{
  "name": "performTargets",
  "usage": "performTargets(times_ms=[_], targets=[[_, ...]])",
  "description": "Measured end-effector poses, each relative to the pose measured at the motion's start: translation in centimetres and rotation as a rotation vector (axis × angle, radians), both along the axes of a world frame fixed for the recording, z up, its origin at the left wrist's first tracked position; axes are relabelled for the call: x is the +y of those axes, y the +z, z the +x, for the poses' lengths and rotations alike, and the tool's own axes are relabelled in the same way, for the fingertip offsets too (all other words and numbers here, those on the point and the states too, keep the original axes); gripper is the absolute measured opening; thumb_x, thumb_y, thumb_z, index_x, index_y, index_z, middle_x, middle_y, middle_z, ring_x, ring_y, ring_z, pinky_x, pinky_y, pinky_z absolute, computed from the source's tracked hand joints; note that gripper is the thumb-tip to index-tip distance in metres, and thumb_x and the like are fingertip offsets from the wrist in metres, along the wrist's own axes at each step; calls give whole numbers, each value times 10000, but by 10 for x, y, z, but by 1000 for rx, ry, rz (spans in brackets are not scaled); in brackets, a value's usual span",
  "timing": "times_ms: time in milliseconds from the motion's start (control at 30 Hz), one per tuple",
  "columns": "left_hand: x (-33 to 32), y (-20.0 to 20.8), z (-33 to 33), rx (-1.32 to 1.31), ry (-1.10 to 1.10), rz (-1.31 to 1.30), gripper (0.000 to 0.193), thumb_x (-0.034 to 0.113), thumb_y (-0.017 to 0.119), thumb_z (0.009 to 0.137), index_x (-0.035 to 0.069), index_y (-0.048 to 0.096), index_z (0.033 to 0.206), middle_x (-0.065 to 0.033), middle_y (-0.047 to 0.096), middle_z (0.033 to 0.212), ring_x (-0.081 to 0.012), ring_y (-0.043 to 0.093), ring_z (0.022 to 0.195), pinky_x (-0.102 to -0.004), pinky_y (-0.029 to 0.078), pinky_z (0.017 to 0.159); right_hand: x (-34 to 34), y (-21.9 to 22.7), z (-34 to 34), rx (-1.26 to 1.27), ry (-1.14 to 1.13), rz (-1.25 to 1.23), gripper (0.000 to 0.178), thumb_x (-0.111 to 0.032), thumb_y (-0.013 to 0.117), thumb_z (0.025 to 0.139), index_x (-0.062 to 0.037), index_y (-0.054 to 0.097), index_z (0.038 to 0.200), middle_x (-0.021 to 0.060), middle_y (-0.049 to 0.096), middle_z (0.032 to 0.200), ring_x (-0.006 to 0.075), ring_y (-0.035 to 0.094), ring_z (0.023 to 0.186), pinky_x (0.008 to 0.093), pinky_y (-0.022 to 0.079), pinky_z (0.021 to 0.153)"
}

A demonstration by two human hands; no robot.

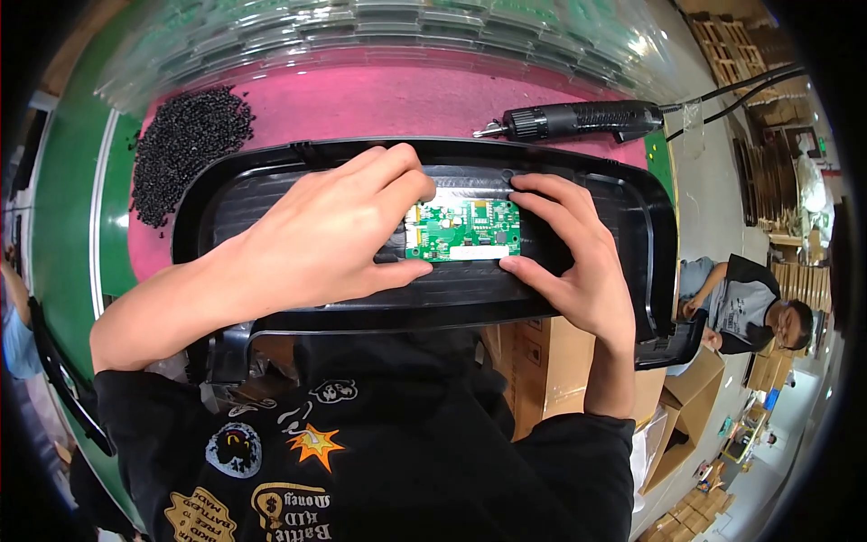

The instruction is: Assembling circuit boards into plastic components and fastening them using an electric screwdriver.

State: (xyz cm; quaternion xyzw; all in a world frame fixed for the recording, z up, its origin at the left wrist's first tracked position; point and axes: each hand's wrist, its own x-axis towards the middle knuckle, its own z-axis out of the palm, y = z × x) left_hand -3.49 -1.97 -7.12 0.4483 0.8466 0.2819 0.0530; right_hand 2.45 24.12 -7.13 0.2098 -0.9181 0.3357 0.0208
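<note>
A green circuit board (465,228) with a white strip along its near edge lies inside a long black plastic housing (298,312). My left hand (357,217) grips the board's left end, thumb at the near corner and fingers at the far one. At the opposite end, my right hand (578,253) holds the board between the thumb at the near corner and the fingers at the far corner. The housing spans the space in front of me, its hollow side facing up. Whether the board touches the housing's floor I cannot tell.
Beyond the housing is a pink mat (361,99), with a heap of small black screws (190,144) at left. A black electric screwdriver (582,120) lies at far right. Clear plastic trays (388,41) are stacked behind. Cardboard boxes (555,370) stand below; another person (750,303) sits at right.
</note>
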Motion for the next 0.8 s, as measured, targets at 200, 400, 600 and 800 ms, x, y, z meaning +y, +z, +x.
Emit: performTargets(times_ms=[200, 400, 600, 800], targets=[[-23, 42, -6, 39, 179, 220, 401, 140, 772, 743, 6, 586, 1073, -76, 599, 879, -170, 600, 770, -272, 488, 690, -2, 13, 7, -17, -61, -13, 604, -103, 797, 684, -17, 553, 1229, 138, 534, 1291, 326, 487, 1212, 407, 401, 1017], [-109, 53, -30, 221, 640, 21, 197, 46, 691, 781, -8, 650, 966, -97, 642, 827, -219, 618, 767, -318, 496, 711, 43, 50, -10, 328, -456, 134, 451, -96, 649, 839, -83, 535, 1275, 71, 577, 1097, 210, 511, 964, 297, 391, 855], [-137, 3, -46, 178, 527, -79, 212, 71, 688, 769, -3, 630, 958, -132, 610, 971, -326, 585, 978, -384, 470, 853, 113, 40, -69, -207, -501, 36, 423, -209, 609, 936, -137, 486, 1334, 16, 498, 842, 122, 455, 834, 272, 405, 793], [-124, -15, -51, 285, 558, -57, 109, 43, 636, 802, -15, 596, 885, -124, 589, 896, -319, 570, 910, -396, 458, 797, 92, 38, -86, -161, -690, -274, 418, -230, 642, 926, -103, 466, 1283, 54, 555, 1004, 136, 555, 916, 258, 501, 769]])
